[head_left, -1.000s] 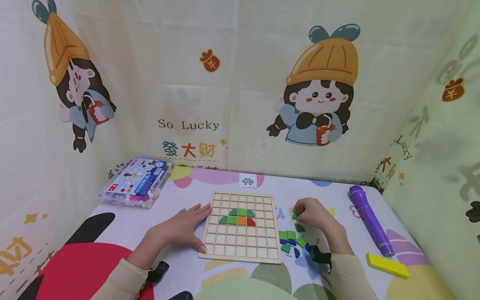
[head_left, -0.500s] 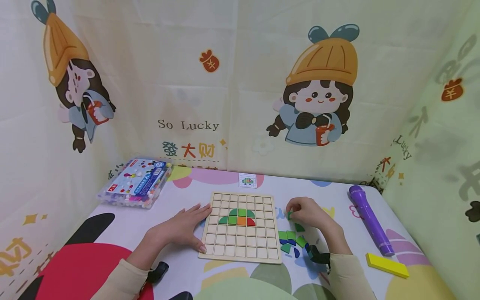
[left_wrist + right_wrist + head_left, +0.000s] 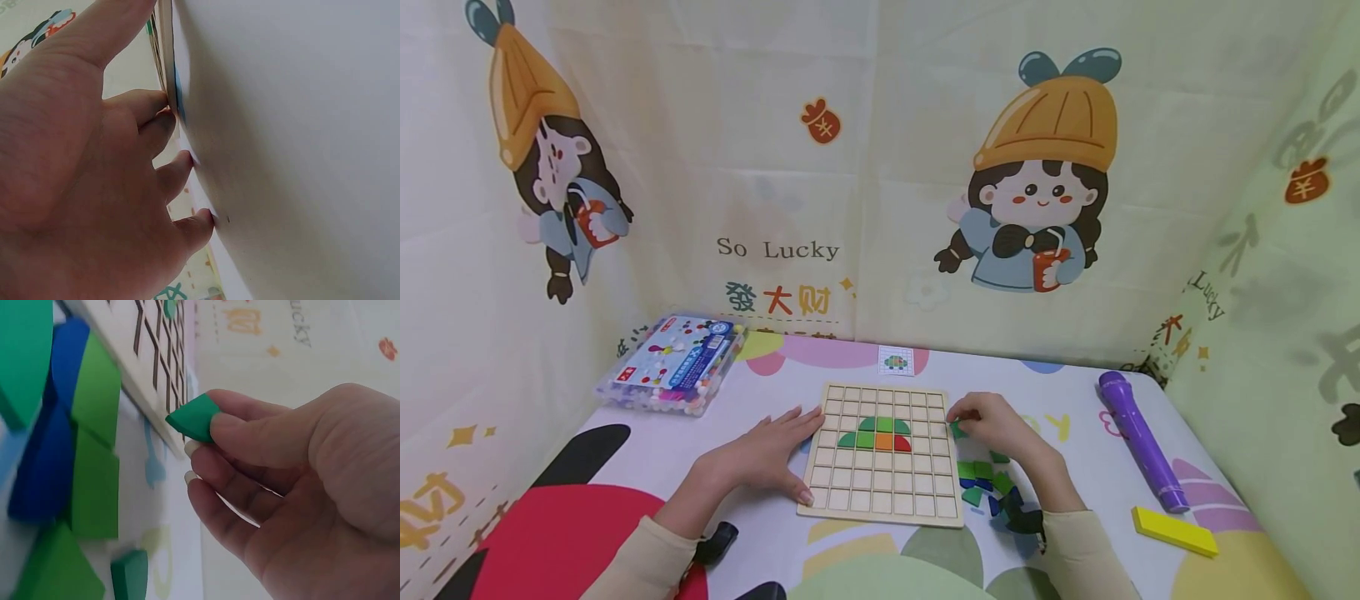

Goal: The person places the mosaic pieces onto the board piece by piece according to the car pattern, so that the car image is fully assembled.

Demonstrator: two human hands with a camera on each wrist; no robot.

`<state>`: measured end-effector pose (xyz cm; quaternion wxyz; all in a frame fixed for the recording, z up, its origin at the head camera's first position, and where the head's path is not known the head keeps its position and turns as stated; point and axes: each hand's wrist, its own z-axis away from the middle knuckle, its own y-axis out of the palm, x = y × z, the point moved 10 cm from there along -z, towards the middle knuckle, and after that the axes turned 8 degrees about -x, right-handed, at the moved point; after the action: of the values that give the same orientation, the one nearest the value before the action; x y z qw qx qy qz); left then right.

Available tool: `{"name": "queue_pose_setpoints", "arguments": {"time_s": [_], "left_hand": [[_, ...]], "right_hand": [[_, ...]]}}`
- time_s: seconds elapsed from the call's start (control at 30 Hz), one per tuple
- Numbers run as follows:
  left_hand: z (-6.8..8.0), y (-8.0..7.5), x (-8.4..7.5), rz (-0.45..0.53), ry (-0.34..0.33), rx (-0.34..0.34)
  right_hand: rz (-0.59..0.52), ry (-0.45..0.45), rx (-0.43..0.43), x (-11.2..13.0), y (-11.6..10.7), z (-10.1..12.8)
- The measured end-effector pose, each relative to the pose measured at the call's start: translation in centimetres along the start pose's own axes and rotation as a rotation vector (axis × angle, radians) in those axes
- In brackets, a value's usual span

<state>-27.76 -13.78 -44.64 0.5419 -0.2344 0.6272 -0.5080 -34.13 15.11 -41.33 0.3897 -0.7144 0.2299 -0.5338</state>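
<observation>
A wooden grid board (image 3: pixel 880 504) lies in the middle of the table, with green, orange and red tiles (image 3: pixel 884 442) set in its central cells. My left hand (image 3: pixel 767 454) rests against the board's left side, its fingers spread, the thumb at the front left corner. In the left wrist view the fingertips (image 3: pixel 203 219) touch down by the board's edge. My right hand (image 3: pixel 992 423) pinches a dark green quarter-round tile (image 3: pixel 197 419) between thumb and forefinger, right at the board's right edge. Below that hand lie loose green tiles (image 3: pixel 97 481) and blue tiles (image 3: pixel 40 469).
A small pattern card (image 3: pixel 896 361) lies behind the board. At the back left is a clear plastic box (image 3: pixel 673 367) of coloured parts. On the right are a purple microphone-shaped stick (image 3: pixel 1142 442) and a yellow block (image 3: pixel 1176 532). Printed curtains (image 3: pixel 880 183) hang around the table.
My right hand has moved left with the green tile, from above the loose pieces to the board's right edge. The left hand has stayed in place.
</observation>
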Motion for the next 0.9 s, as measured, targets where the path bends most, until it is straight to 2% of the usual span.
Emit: {"name": "queue_pose_setpoints", "arguments": {"time_s": [0.13, 0.4, 0.67, 0.9], "left_hand": [[0.0, 0.1, 0.3, -0.011, -0.01, 0.003], [-0.3, 0.3, 0.4, -0.011, 0.0, 0.001], [-0.2, 0.2, 0.3, -0.011, -0.004, 0.001], [-0.2, 0.2, 0.3, -0.012, -0.001, 0.004]], "right_hand": [[-0.011, -0.035, 0.013, 1.2, 0.8, -0.1], [-0.086, 0.005, 0.043, 2.2, 2.4, -0.1], [-0.094, -0.001, 0.029, 3.3, 3.4, -0.2], [-0.075, -0.065, 0.005, 4.2, 3.9, -0.1]]}}
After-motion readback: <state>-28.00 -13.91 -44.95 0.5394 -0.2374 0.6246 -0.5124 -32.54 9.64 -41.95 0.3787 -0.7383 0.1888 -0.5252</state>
